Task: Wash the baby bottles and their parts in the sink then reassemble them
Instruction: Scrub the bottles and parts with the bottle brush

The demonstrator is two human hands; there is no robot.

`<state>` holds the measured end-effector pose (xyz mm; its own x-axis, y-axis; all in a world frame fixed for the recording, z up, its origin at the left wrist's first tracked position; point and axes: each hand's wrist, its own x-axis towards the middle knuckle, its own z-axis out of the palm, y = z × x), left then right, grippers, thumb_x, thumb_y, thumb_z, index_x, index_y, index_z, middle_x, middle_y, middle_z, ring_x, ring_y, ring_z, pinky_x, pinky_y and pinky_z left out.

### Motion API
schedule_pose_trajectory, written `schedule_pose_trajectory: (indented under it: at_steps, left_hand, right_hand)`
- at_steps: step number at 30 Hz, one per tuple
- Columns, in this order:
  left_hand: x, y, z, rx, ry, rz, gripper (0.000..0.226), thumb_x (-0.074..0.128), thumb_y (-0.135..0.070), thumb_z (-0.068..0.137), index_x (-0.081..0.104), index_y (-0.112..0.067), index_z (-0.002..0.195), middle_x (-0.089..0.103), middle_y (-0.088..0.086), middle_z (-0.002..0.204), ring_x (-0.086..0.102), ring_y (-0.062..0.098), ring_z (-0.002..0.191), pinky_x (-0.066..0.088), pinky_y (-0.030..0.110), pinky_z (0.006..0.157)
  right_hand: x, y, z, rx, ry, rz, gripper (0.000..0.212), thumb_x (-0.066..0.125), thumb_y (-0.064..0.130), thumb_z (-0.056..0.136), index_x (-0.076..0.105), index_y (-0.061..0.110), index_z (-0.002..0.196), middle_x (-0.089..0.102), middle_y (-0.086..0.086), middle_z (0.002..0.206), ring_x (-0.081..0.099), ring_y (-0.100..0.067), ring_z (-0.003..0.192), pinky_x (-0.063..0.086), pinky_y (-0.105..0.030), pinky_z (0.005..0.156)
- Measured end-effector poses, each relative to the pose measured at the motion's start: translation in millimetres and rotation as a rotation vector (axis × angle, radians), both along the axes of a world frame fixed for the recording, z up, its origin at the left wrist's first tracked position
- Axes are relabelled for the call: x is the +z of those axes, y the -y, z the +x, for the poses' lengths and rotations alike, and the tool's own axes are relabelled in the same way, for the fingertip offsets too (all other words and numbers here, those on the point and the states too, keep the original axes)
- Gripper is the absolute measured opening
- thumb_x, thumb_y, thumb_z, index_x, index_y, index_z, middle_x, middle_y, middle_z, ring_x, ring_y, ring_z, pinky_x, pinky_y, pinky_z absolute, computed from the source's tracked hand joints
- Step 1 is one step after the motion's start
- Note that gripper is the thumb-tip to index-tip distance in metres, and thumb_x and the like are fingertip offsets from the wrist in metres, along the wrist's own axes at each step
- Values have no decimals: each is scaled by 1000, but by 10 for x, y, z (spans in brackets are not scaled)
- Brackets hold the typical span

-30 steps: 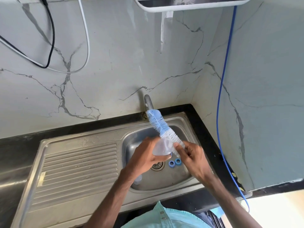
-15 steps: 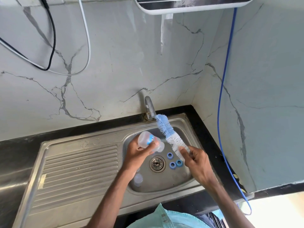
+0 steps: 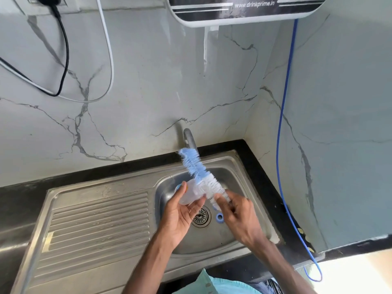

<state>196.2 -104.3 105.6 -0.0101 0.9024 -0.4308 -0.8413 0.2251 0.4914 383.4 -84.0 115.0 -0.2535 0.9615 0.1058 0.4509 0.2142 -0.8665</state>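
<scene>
Over the steel sink (image 3: 237, 166), my left hand (image 3: 180, 217) holds a clear baby bottle (image 3: 191, 193), palm up, thumb and fingertips curled on its sides. My right hand (image 3: 237, 217) grips the handle end of a blue-and-white bottle brush (image 3: 199, 175), whose bristles point up and away toward the tap (image 3: 189, 139). The brush's white bristles lie against the bottle. A blue ring (image 3: 219, 217) sits in the basin beside the drain (image 3: 201, 216); another blue part is mostly hidden behind my right fingers.
The ribbed steel draining board (image 3: 95, 228) stretches left of the basin. Black countertop (image 3: 282, 219) borders the sink at the right and back. A blue hose (image 3: 283, 132) hangs down the right wall. A water purifier (image 3: 244, 9) hangs overhead, with cables (image 3: 63, 60) at the upper left.
The bottle turned in my left hand and came right against the brush. The brush swung, its tip now further left, in front of the tap.
</scene>
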Motion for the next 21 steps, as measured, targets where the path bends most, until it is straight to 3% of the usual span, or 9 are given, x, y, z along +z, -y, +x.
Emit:
schedule_pose_trajectory:
  at_steps: [3, 5, 7, 10, 13, 17, 21]
  left_hand:
    - [15, -11, 37, -6, -22, -24, 55, 72, -28, 96, 58, 3, 139, 64, 29, 134, 73, 35, 102, 65, 35, 82]
    - [-6, -19, 46, 31, 15, -22, 63, 79, -28, 90, 57, 3, 141, 63, 26, 136, 73, 30, 99, 65, 34, 79]
    - [4, -26, 50, 21, 20, -12, 59, 77, -29, 91, 60, 2, 138, 64, 26, 135, 74, 31, 98, 65, 34, 78]
    - [56, -32, 114, -56, -66, 14, 52, 64, -30, 99, 58, 4, 137, 66, 27, 131, 74, 35, 103, 64, 32, 79]
    - [71, -41, 127, -51, -81, 2, 52, 63, -32, 97, 60, 3, 135, 70, 25, 124, 76, 31, 96, 65, 30, 77]
    - [33, -90, 85, -2, -137, -36, 50, 65, -32, 98, 59, 1, 134, 69, 26, 127, 75, 34, 101, 64, 32, 79]
    - [9, -104, 109, -11, -129, -59, 53, 67, -33, 97, 59, 1, 137, 68, 23, 130, 71, 33, 110, 63, 31, 84]
  right_hand:
    - [18, -73, 30, -65, -9, 7, 44, 57, 42, 105, 46, 25, 66, 38, 8, 48, 31, -6, 42, 28, -30, 41]
    - [23, -22, -15, 16, -4, 25, 40, 57, 41, 105, 51, 22, 70, 40, 4, 49, 30, -6, 43, 30, -35, 39]
    - [10, -26, -22, 1, -1, 34, 41, 57, 40, 106, 51, 21, 70, 46, 0, 49, 31, -6, 42, 28, -31, 39]
    - [-2, -131, 9, -79, -33, 27, 43, 56, 39, 106, 46, 25, 66, 42, 9, 47, 33, -5, 40, 28, -26, 40]
    - [-46, -109, 15, -51, 15, 25, 45, 59, 35, 105, 42, 26, 64, 38, 11, 48, 31, -6, 42, 27, -26, 42]
    - [-35, -149, 131, -77, -52, 5, 49, 59, 41, 103, 47, 13, 65, 39, 7, 51, 38, -3, 40, 30, -25, 41]
    - [-111, -102, -4, -66, -10, 2, 48, 59, 41, 105, 45, 16, 66, 39, 8, 51, 34, -8, 45, 28, -27, 43]
